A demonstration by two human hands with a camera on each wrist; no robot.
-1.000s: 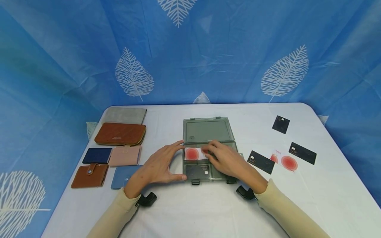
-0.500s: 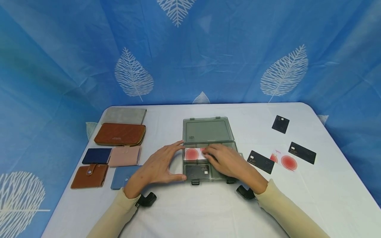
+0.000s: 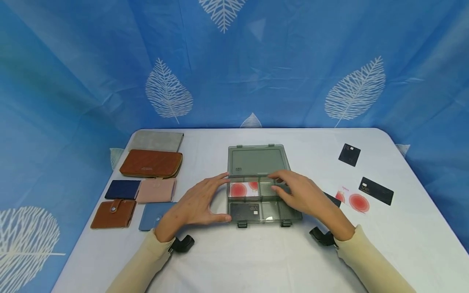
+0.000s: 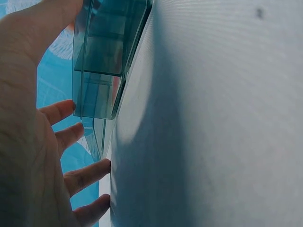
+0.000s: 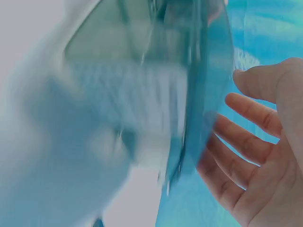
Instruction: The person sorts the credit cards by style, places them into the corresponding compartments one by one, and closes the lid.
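A green see-through compartment box (image 3: 258,160) lies with its lid folded back on the table. A white card with red circles (image 3: 239,190) sits in its middle-left compartment, and a black VIP card (image 3: 242,211) in the front-left one. My left hand (image 3: 196,203) rests along the box's left side, thumb by the front corner; the left wrist view shows its fingers (image 4: 66,135) spread. My right hand (image 3: 302,193) is over the box's right side, holding nothing, its fingers (image 5: 244,137) loosely extended in the right wrist view.
On the left lie a grey wallet (image 3: 155,141), a brown zip wallet (image 3: 150,163), a navy wallet (image 3: 122,189), a pink wallet (image 3: 155,190), a brown snap wallet (image 3: 111,215) and a blue wallet (image 3: 152,215). Black cards (image 3: 376,191) and a red-circled card (image 3: 353,199) lie right.
My right hand has come away from the red-circled card and moved right, leaving the card in the compartment. The left hand stays in place at the box's side.
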